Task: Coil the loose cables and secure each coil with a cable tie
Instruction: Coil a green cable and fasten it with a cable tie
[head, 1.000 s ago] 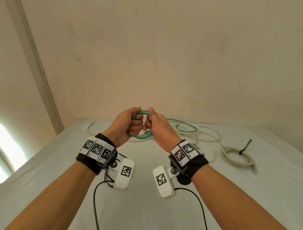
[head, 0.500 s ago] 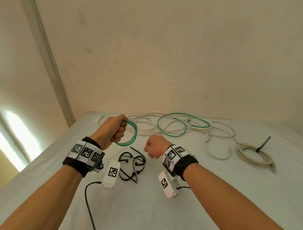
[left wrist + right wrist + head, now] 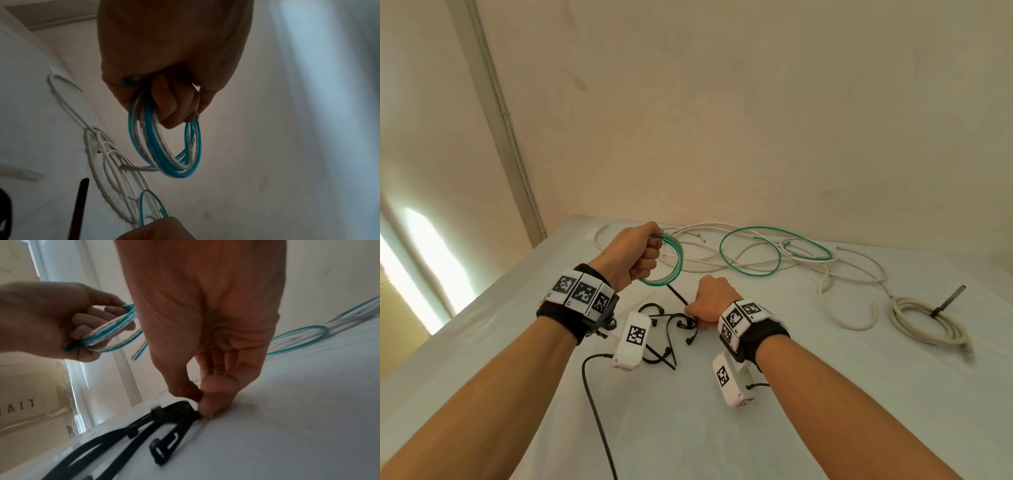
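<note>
Green coil point(image 3: 666, 260) held clear above the worktop point(image 3: 825, 394), gripped in the left hand point(image 3: 635, 253), fingers point(image 3: 170, 105) curled round the bundled turns. Hangs roughly upright, ring standing on edge, open face turned toward the right side. No tie on it yet, as far as the wrist views show. Right hand point(image 3: 710, 303) low at the pile of black cable ties point(image 3: 671, 329), thumb and forefinger pinching one tie point(image 3: 191, 408) at its end; strap apparently running away from the body toward the coil, though partly hidden behind the hand. Other ties lying flat and crossed on the worktop, long axes mostly fanning toward the near left.

Judged about partway: one beige coil point(image 3: 924, 322) lies finished at the far right, a dark tie sticking up from it. Left to do: strap the green coil, then gather the loose white cables point(image 3: 722, 263) and loose green cable point(image 3: 753, 253) sprawled along the wall point(image 3: 756, 120).
</note>
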`<action>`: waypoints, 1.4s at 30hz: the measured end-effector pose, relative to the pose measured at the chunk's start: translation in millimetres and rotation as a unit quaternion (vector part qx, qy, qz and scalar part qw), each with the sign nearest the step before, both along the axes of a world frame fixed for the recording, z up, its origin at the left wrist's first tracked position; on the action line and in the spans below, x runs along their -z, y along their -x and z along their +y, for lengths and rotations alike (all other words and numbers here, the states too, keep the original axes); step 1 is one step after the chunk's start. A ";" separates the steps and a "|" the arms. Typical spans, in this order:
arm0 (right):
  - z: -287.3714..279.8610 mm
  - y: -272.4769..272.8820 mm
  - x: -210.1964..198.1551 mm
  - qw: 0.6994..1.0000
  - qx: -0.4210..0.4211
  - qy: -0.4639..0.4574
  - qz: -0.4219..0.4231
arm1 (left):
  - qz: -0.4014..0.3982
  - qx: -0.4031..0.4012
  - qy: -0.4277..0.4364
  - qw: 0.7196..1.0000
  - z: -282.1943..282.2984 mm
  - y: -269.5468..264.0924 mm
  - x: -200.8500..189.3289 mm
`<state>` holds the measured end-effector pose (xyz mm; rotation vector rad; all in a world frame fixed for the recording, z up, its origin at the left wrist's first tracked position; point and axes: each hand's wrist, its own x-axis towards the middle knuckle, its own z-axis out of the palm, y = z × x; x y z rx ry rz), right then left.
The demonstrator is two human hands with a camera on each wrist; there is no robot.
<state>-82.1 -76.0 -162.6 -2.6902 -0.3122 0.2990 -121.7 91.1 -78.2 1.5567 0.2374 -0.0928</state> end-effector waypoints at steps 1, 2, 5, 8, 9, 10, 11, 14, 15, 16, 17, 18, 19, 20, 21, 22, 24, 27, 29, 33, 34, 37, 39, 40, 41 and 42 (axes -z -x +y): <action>-1.0 -1.0 0.6 1.000 0.004 -0.020 0.000 | 0.000 -0.001 0.000 1.000 0.4 -0.4 0.3; -2.1 -1.4 0.6 0.999 0.006 -0.047 -0.005 | 0.001 -0.001 0.000 1.000 0.9 -1.1 0.7; -7.0 -0.6 -3.5 0.993 0.016 -0.102 -0.063 | 0.005 -0.003 0.003 1.000 1.4 -3.5 2.2; -14.4 2.3 -8.3 0.985 -0.003 -0.113 -0.126 | 0.006 0.002 -0.002 1.000 -2.5 -5.3 3.3; -16.8 3.8 -10.4 0.984 -0.017 -0.116 -0.133 | 0.005 0.006 -0.003 1.000 -4.8 -5.8 3.3; -19.3 3.5 -11.5 0.984 -0.034 -0.113 -0.136 | 0.003 0.010 -0.004 1.000 -7.2 -6.5 3.3; -22.1 3.3 -12.8 0.983 -0.051 -0.111 -0.136 | 0.002 0.013 -0.006 1.000 -9.5 -7.0 3.3; -33.2 -2.0 -17.6 0.983 -0.070 -0.113 -0.129 | -0.002 0.016 -0.011 1.000 -16.0 -8.0 2.5; -37.8 -5.0 -18.6 0.983 -0.065 -0.112 -0.128 | -0.003 0.015 -0.011 1.000 -17.7 -8.5 2.6; -42.4 -7.9 -19.7 0.985 -0.058 -0.109 -0.121 | -0.004 0.015 -0.011 1.000 -19.4 -8.7 2.9; -47.5 -10.6 -20.3 0.988 -0.056 -0.102 -0.105 | -0.004 0.016 -0.009 1.000 -21.3 -8.9 3.1; -52.1 -12.8 -20.6 0.991 -0.059 -0.088 -0.084 | -0.003 0.017 -0.006 1.000 -22.9 -9.3 3.4; -56.3 -14.2 -20.1 0.993 -0.069 -0.069 -0.063 | -0.003 0.018 -0.003 1.000 -24.6 -9.6 3.6; -59.7 -15.0 -18.7 0.994 -0.083 -0.047 -0.048 | -0.002 0.019 -0.001 1.000 -26.2 -9.7 3.8; -62.6 -14.1 -16.1 0.994 -0.099 -0.024 -0.040 | -0.002 0.021 0.000 1.000 -27.8 -9.6 3.7; -64.3 -12.9 -12.7 0.993 -0.115 -0.001 -0.035 | -0.002 0.022 0.001 1.000 -29.1 -9.5 3.5; -66.4 -11.1 -3.0 0.989 -0.138 0.041 -0.031 | -0.002 0.023 0.000 1.000 -30.5 -8.7 3.5; -65.1 -11.4 3.8 0.988 -0.132 0.057 -0.057 | -0.002 0.025 -0.004 1.000 -30.7 -7.3 4.5; -64.3 -14.6 1.9 0.989 -0.114 0.052 -0.076 | -0.004 0.024 -0.006 1.000 -29.9 -6.7 5.6; -70.2 -23.1 -9.7 0.990 0.001 -0.109 -0.090 | -0.015 0.017 -0.005 1.000 -30.3 -8.9 7.8; -71.6 -23.1 -15.8 0.973 0.049 -0.208 -0.085 | -0.019 0.013 -0.006 1.000 -31.4 -10.1 8.4; -72.1 -11.4 -46.3 0.838 0.090 -0.537 -0.025 | -0.030 0.010 -0.004 0.999 -39.3 -14.6 9.2; -71.4 0.8 -68.8 0.770 0.048 -0.636 0.022 | -0.033 0.009 -0.005 0.999 -48.1 -17.2 7.8; -70.9 5.7 -77.0 0.766 0.025 -0.641 0.040 | -0.034 0.011 -0.009 0.999 -53.4 -17.9 6.4; -70.1 9.6 -82.5 0.777 0.004 -0.628 0.053 | -0.037 0.015 -0.014 0.999 -59.3 -18.1 4.7; -69.2 12.2 -85.0 0.794 -0.014 -0.604 0.061 | -0.042 0.018 -0.021 0.999 -65.7 -18.3 2.9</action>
